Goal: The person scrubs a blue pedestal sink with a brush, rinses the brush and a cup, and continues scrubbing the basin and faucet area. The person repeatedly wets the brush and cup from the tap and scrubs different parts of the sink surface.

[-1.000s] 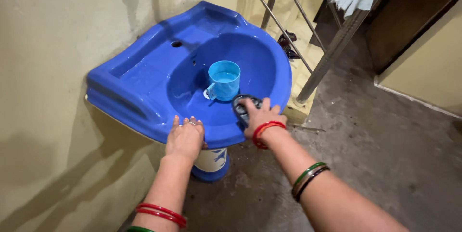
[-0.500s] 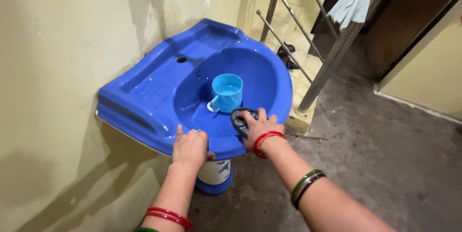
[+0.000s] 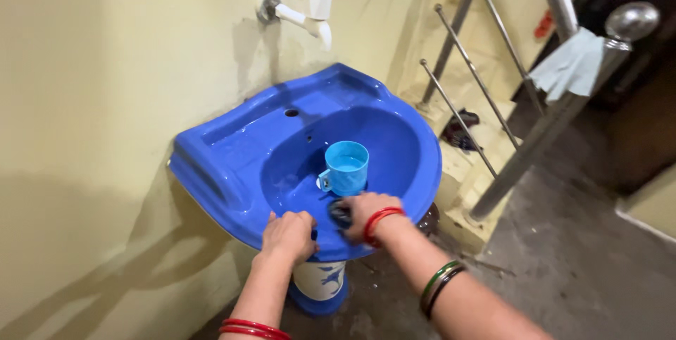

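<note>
A bright blue wall-mounted sink (image 3: 232, 150) fills the middle of the view. Inside its bowl stands a light blue cup (image 3: 346, 168) with water in it. My left hand (image 3: 287, 236) rests curled on the sink's front rim. My right hand (image 3: 366, 214) presses a dark scrubber (image 3: 339, 212) against the inner front wall of the bowl, just below the cup. Most of the scrubber is hidden under my fingers.
A white tap (image 3: 303, 12) juts from the yellow wall above the sink. A steel stair railing (image 3: 521, 136) with a pale cloth (image 3: 574, 69) hung on it stands to the right. The sink's white pedestal (image 3: 320, 280) meets a grey concrete floor (image 3: 584, 269).
The view has tilted up, bringing the tap into sight. My right hand with the scrubber has slid left along the bowl's front, closer to my left hand.
</note>
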